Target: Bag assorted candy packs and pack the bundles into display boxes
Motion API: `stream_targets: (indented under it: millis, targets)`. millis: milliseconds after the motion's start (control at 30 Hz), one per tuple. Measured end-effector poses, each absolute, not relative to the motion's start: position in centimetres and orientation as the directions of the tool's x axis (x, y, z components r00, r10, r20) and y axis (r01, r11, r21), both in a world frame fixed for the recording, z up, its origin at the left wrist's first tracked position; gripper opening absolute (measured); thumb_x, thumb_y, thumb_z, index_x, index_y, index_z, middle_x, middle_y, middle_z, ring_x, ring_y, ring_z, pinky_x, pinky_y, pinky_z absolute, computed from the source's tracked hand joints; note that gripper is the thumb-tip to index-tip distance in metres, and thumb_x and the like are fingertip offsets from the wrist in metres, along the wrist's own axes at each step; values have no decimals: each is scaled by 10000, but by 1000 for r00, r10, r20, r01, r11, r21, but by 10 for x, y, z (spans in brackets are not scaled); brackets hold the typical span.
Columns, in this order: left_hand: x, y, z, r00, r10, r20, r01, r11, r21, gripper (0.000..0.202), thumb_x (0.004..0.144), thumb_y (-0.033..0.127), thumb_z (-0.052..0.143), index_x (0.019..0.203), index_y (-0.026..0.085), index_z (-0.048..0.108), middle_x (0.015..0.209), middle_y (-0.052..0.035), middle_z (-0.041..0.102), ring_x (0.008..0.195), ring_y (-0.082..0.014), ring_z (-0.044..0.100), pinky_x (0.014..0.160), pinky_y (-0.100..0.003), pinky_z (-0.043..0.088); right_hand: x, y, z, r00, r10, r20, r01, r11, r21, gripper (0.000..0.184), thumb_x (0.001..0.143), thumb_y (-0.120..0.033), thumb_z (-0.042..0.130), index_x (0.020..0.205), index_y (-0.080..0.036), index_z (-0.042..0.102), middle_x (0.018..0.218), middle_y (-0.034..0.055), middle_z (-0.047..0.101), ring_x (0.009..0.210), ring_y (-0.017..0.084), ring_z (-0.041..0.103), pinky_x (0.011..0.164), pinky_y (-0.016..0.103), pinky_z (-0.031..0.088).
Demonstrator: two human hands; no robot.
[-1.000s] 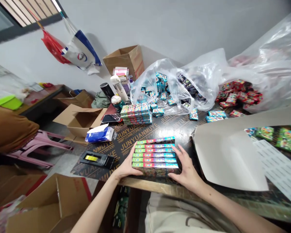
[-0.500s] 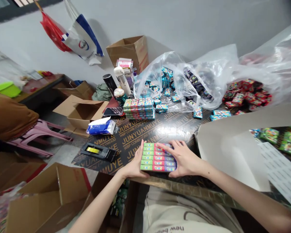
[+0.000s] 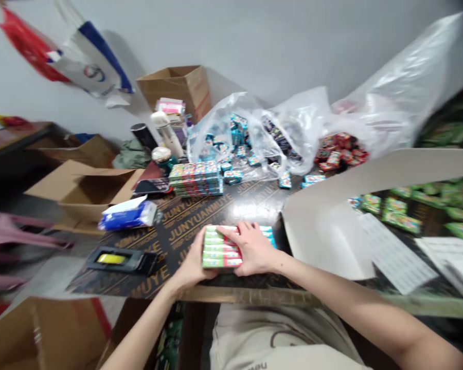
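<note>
A stack of colourful small boxes [image 3: 218,252] lies near the front edge of the dark printed table [image 3: 200,216]. My left hand [image 3: 193,264] presses against the stack's left end, fingers curled around it. My right hand [image 3: 250,249] lies on top of the stack, fingers bent over its rows and covering its right half. A second stack of similar boxes [image 3: 196,178] stands farther back on the table. The picture is smeared by motion.
Clear plastic bags [image 3: 254,133] of small packets lie at the back. A grey card sheet [image 3: 332,231] lies to the right, green packets [image 3: 401,216] beyond it. A tissue pack [image 3: 129,216], a black tape dispenser [image 3: 119,259], flasks and open cardboard boxes [image 3: 85,187] sit to the left.
My right hand has slid leftward over the top of the stack, and my left hand stays at its left end. The view has swung to the right.
</note>
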State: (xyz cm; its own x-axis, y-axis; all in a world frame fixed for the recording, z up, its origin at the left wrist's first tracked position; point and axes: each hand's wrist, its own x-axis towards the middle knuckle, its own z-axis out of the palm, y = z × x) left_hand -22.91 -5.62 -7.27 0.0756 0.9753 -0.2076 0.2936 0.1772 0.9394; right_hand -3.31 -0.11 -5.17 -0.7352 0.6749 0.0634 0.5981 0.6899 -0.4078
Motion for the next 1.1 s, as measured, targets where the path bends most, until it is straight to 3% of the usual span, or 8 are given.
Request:
stream_targets:
  millis: [133,233,333,433,567,733,967,1100]
  targets:
    - [-229,-57,-25,192,981,24,222,-67,973,1112,418,294,806,1373,295,236,1391,-46,335,1253,-368,320,1029,-437,305,1,-10,-14,-676,711,196,456,612,-646,1141,410,-499,747,1380,-355,163,1076,42,394,967,244,424,848,387,341]
    - [-197,-42,-24,265,961,83,22,-92,995,1127,406,535,763,1376,294,242,1414,-5,307,1282,-359,274,1013,-424,334,57,-18,19,-633,729,260,409,599,-688,1102,453,-435,752,1379,-360,158,1156,33,365,1020,240,431,886,362,353]
    - [-130,-15,-57,130,989,-72,210,44,977,740,672,584,545,1306,233,398,1319,-45,455,1179,-288,441,933,-354,404,120,-18,33,-507,813,286,544,559,-625,1021,531,-387,729,1387,-312,177,1195,55,374,1077,265,415,937,366,325]
    - [-65,11,-96,123,976,-182,518,93,850,487,719,496,507,1049,154,616,885,-90,674,777,-240,621,664,-298,473,162,-9,18,-382,866,322,713,498,-494,985,562,-406,707,1391,-273,192,1179,84,394,1081,289,403,943,387,304]
    - [-38,27,-114,51,987,-151,618,87,781,309,735,372,479,610,135,634,507,-51,576,571,-197,573,532,-250,383,180,0,-22,-441,849,292,798,519,-305,987,510,-385,713,1374,-256,253,1118,97,419,1037,293,408,901,400,302]
    - [-52,25,-106,-24,993,-115,672,101,734,303,739,264,419,504,138,562,414,6,479,466,-126,493,490,-214,308,168,-1,-50,-595,782,186,758,623,-195,935,505,-380,694,1354,-279,313,1095,107,441,977,291,430,862,410,292]
    - [-66,9,-110,-123,985,-117,615,168,770,327,730,337,504,487,141,601,406,8,519,413,-121,495,449,-210,335,164,0,-84,-645,756,113,721,651,-238,975,529,-386,685,1388,-292,233,1173,134,452,1044,342,436,902,493,280]
    - [-156,42,-84,-329,944,-31,546,217,810,328,760,399,498,638,142,661,561,-25,626,587,-160,586,559,-233,420,153,0,-86,-708,702,78,639,684,-351,1112,449,-496,747,1395,-321,190,1460,101,121,1288,432,146,998,589,131]
